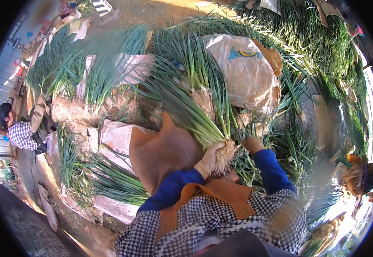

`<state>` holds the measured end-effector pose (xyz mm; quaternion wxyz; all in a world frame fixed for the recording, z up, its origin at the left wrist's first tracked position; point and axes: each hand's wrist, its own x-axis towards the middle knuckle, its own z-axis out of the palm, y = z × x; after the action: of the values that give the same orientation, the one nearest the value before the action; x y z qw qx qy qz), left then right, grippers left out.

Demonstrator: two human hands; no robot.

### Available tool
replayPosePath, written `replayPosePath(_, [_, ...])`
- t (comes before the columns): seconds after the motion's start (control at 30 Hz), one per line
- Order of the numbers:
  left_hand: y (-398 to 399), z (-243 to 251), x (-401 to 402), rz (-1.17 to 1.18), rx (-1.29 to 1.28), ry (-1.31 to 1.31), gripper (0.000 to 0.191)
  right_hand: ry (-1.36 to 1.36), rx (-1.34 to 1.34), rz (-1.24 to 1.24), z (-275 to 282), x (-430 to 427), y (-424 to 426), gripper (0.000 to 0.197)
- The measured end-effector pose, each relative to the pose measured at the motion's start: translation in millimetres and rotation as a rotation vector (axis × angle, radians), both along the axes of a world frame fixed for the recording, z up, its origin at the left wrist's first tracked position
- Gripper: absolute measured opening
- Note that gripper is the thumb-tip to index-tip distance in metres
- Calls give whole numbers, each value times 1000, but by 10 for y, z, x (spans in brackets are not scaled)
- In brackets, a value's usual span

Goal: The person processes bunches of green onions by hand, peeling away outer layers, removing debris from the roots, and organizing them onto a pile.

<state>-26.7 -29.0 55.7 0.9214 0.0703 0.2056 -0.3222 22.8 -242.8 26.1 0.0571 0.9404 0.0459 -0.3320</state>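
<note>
My left hand [209, 158] grips a bunch of long green onions [189, 112] just above its pale, stringy roots [226, 155]. The leaves of the bunch point up and to the left, over a brown apron sheet [167, 147]. Close to the right of the roots is my right hand [254, 144], blurred; whether it holds anything cannot be told. Beyond my hands, another bunch of green onions [196, 70] lies with its roots towards me. Loose leaves and stalks [249, 167] lie below my right hand.
A large whitish woven sack [238, 70] stands beyond my hands. Rows of green onions [106, 77] lie at left, and a big heap [302, 45] at upper right. Another bunch [119, 183] lies at lower left. Co-workers sit at far left [22, 131] and far right [356, 176].
</note>
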Motion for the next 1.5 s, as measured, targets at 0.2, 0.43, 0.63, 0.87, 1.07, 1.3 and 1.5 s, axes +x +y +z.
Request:
replayPosePath(0.2, [-90, 30, -11, 12, 51, 86, 19, -250, 314, 32, 1151, 589, 1016, 44])
replayPosePath(0.43, [-63, -24, -16, 35, 111, 92, 18, -633, 372, 322, 840, 428, 914, 20])
replayPosePath(0.63, [-20, -98, 32, 85, 229, 37, 18, -503, 939, -103, 933, -245, 639, 24])
replayPosePath(0.87, [17, 143, 58, 116, -35, 31, 15, -460, 401, -145, 731, -631, -697, 20])
replayPosePath(1.07, [35, 196, 69, 169, -57, 0, 19, -812, 756, 1, 914, -29, 350, 26])
replayPosePath(1.3, [148, 34, 89, 188, -145, -59, 18, -1013, -20, 1086, 828, -100, 493, 30])
replayPosePath(1.5, [122, -2, 106, 256, -158, 58, 16, 44, 237, 260, 999, -479, -141, 14])
